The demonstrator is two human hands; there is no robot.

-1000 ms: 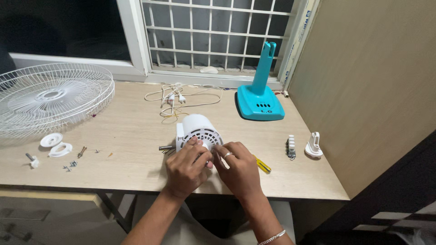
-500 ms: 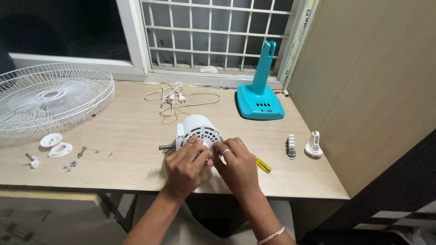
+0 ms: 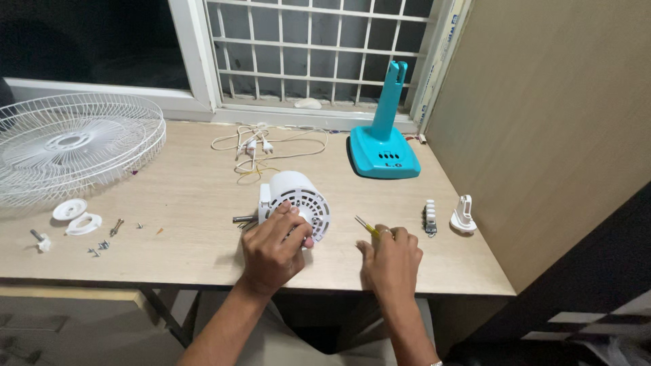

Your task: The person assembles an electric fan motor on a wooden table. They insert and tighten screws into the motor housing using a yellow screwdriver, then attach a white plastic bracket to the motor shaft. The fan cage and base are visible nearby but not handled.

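Since half a second ago the right hand (image 3: 392,261) has been pulled off the fan motor (image 3: 296,203) and dropped to the desk edge, where a small screwdriver (image 3: 366,227) with a yellow handle is pinched in its curled fingers, tip pointing up and left. Both hands were crowded on the motor before — now only the left hand (image 3: 272,247) is kept there, closed over the near side with the thumb across the vented face.

Motor is sat on the desk (image 3: 183,196) about mid-way, slightly toward the front, with its short metal shaft (image 3: 243,219) sticking out to the left. It looks like a dense little lump for its size, so it's probably heavier than the plastic shell suggests. The round white casing is smooth and likely to roll if let go, so it's best gripped around the drum, not by the shaft or the thin vent ribs, which could crack.

Other bits spread around: a white wire fan guard (image 3: 71,146) at far left, two white plastic caps (image 3: 76,217) and some loose screws (image 3: 102,245) in front of it, a tangle of white cable with a plug (image 3: 261,146) behind the motor, a turquoise fan stand (image 3: 383,146) by the window grille, and a switch block (image 3: 430,217) plus a white clip piece (image 3: 464,214) off to the right.
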